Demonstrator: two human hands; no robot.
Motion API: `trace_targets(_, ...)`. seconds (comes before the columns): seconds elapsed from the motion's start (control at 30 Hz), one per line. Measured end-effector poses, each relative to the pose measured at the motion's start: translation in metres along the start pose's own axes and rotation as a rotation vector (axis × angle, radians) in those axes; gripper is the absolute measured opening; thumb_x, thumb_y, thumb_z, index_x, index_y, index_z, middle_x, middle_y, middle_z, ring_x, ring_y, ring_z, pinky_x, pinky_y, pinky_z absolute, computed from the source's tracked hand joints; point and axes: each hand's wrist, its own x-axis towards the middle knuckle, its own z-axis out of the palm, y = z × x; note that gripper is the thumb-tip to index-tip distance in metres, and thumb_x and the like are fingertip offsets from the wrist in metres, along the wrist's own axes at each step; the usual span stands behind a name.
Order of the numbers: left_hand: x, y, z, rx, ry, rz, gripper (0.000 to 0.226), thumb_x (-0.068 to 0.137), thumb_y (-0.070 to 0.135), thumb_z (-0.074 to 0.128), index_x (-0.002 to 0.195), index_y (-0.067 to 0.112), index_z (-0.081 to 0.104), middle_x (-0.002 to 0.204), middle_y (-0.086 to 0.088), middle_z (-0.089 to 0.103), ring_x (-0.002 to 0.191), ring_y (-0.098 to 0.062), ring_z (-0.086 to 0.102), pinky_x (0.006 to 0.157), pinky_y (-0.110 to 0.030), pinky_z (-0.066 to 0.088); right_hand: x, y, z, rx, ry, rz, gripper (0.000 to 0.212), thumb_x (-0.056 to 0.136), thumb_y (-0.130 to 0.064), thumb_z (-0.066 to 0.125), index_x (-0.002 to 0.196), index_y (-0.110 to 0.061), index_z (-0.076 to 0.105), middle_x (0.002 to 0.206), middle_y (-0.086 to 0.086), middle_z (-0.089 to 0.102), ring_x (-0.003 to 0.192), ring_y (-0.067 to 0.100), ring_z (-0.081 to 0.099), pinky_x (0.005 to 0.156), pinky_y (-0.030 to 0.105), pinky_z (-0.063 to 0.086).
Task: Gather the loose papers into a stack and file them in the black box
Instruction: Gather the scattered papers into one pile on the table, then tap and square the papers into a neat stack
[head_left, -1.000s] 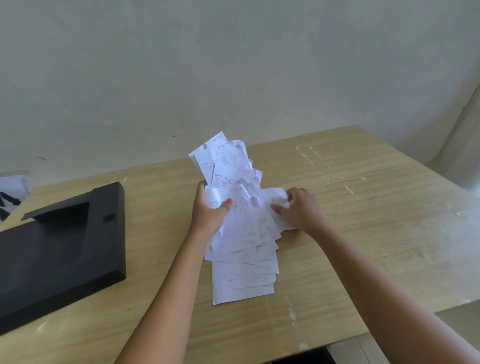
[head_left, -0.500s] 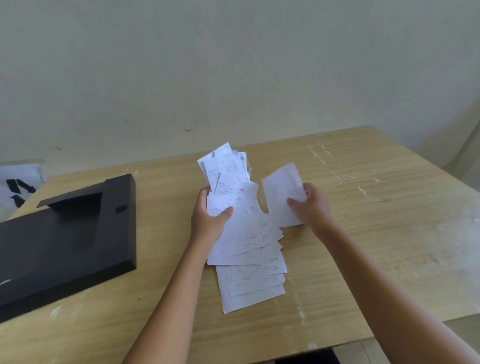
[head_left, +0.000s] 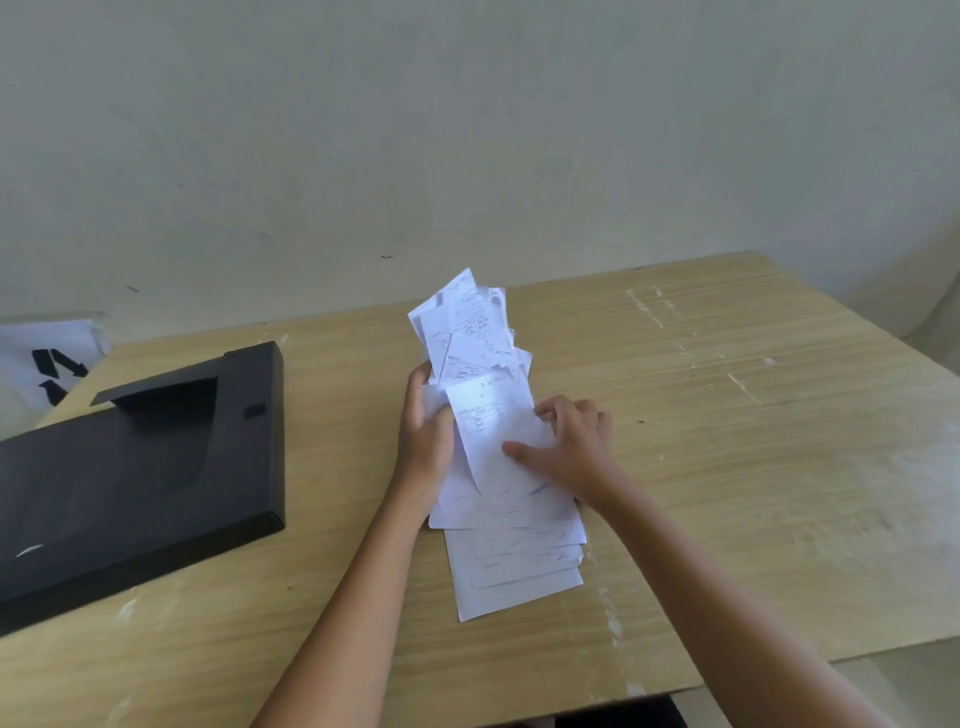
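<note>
A fan of loose white papers (head_left: 511, 551) lies in the middle of the wooden table (head_left: 727, 467), printed sides partly showing. My left hand (head_left: 428, 439) grips a raised bundle of papers (head_left: 467, 332) by its left edge, thumb over the front. My right hand (head_left: 569, 447) holds a single sheet (head_left: 493, 426) against that bundle, thumb on top and fingers curled at its right edge. The black box (head_left: 135, 467) lies flat at the left with its flap lifted, apart from both hands.
A white sheet with black arrow marks (head_left: 49, 364) sits beyond the table's far left corner. A plain wall stands behind the table. The table's front edge runs just below my forearms, and its right edge is near the frame's right side.
My right hand lifted one sheet off to the right, then brought it back left onto the bundle in my left hand. The camera view shifted slightly.
</note>
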Motion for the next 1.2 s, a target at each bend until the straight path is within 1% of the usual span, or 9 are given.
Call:
trace_targets(0.13, -0.006, 0.008, 0.004, -0.093, -0.029, 0.017, 0.032, 0.107, 0.022, 0.046, 0.139, 0.025, 0.051, 0.136, 0.014, 0.059, 0.113, 0.021, 0.053, 0.091, -0.008, 0.040, -0.003, -0.007, 0.004, 0.041, -0.007, 0.037, 0.096, 0.073, -0.049, 0.082, 0.147, -0.012, 0.034, 0.133, 0.004, 0.052, 0.130, 0.029, 0.031, 0.110, 0.035, 0.021)
trace_targets(0.3, -0.009, 0.012, -0.005, 0.057, -0.051, 0.132, 0.061, 0.092, 0.009, 0.071, 0.132, 0.046, 0.042, 0.139, 0.023, 0.052, 0.131, 0.007, 0.047, 0.110, -0.030, 0.043, 0.001, -0.015, -0.007, 0.255, -0.066, 0.191, 0.113, 0.052, -0.059, 0.089, 0.146, -0.021, 0.038, 0.108, -0.012, 0.058, 0.126, 0.022, 0.042, 0.105, 0.040, 0.043)
trace_targets(0.37, -0.003, 0.029, -0.008, 0.035, -0.032, 0.147, 0.075, 0.090, 0.007, 0.073, 0.142, 0.044, 0.034, 0.145, 0.026, 0.041, 0.133, 0.011, 0.038, 0.110, -0.026, 0.040, 0.007, -0.023, -0.021, 0.475, -0.104, 0.210, 0.104, 0.041, -0.061, 0.093, 0.131, -0.026, 0.055, 0.106, -0.008, 0.067, 0.109, 0.018, 0.064, 0.092, 0.044, 0.058)
trace_targets(0.43, 0.006, 0.054, -0.011, -0.057, -0.032, 0.123, 0.088, 0.088, 0.008, 0.077, 0.153, 0.035, 0.024, 0.154, 0.015, 0.034, 0.138, -0.002, 0.041, 0.109, -0.028, 0.044, 0.016, -0.037, -0.037, 0.543, -0.147, 0.086, 0.069, 0.053, -0.051, 0.094, 0.109, -0.022, 0.066, 0.100, -0.003, 0.072, 0.091, 0.015, 0.072, 0.078, 0.037, 0.062)
trace_targets(0.5, 0.015, 0.082, -0.012, -0.124, -0.036, 0.138, 0.079, 0.087, 0.007, 0.079, 0.151, 0.018, 0.035, 0.146, 0.001, 0.053, 0.128, -0.014, 0.059, 0.104, -0.035, 0.051, 0.022, -0.059, -0.056, 0.584, -0.121, -0.023, 0.042, 0.068, -0.039, 0.090, 0.097, -0.018, 0.068, 0.093, 0.000, 0.074, 0.083, 0.016, 0.073, 0.072, 0.033, 0.062)
trace_targets(0.67, 0.025, 0.130, -0.018, -0.090, -0.111, 0.276, 0.039, 0.089, 0.000, 0.074, 0.126, -0.002, 0.061, 0.115, -0.010, 0.075, 0.104, -0.018, 0.074, 0.087, -0.031, 0.059, 0.025, -0.095, -0.083, 0.622, 0.045, -0.229, 0.044, 0.071, -0.034, 0.085, 0.107, -0.014, 0.069, 0.100, 0.004, 0.077, 0.092, 0.020, 0.075, 0.082, 0.048, 0.062)
trace_targets(0.8, 0.024, 0.131, -0.026, 0.012, -0.145, 0.313, 0.044, 0.090, -0.002, 0.072, 0.130, 0.001, 0.055, 0.116, -0.004, 0.072, 0.102, -0.009, 0.072, 0.084, -0.024, 0.057, 0.019, -0.094, -0.077, 0.652, 0.062, -0.266, 0.027, 0.078, -0.018, 0.084, 0.100, -0.023, 0.068, 0.098, 0.002, 0.076, 0.090, 0.018, 0.074, 0.079, 0.043, 0.063)
trace_targets(1.07, 0.016, 0.103, -0.045, 0.213, -0.190, 0.252, 0.052, 0.088, 0.010, 0.079, 0.128, 0.032, 0.054, 0.122, 0.010, 0.070, 0.112, -0.005, 0.068, 0.098, -0.036, 0.056, 0.009, -0.073, -0.036, 0.650, 0.010, -0.206, 0.060, 0.074, -0.023, 0.088, 0.126, -0.021, 0.058, 0.111, -0.006, 0.072, 0.099, 0.007, 0.071, 0.080, 0.030, 0.062)
trace_targets(1.2, 0.017, 0.095, -0.054, 0.315, -0.245, 0.218, 0.059, 0.087, 0.015, 0.079, 0.134, 0.035, 0.050, 0.127, 0.014, 0.068, 0.118, -0.005, 0.064, 0.103, -0.038, 0.053, 0.004, -0.070, -0.023, 0.619, -0.002, -0.183, 0.051, 0.075, -0.020, 0.088, 0.117, -0.026, 0.059, 0.106, -0.010, 0.069, 0.088, -0.011, 0.065, 0.072, 0.014, 0.056)
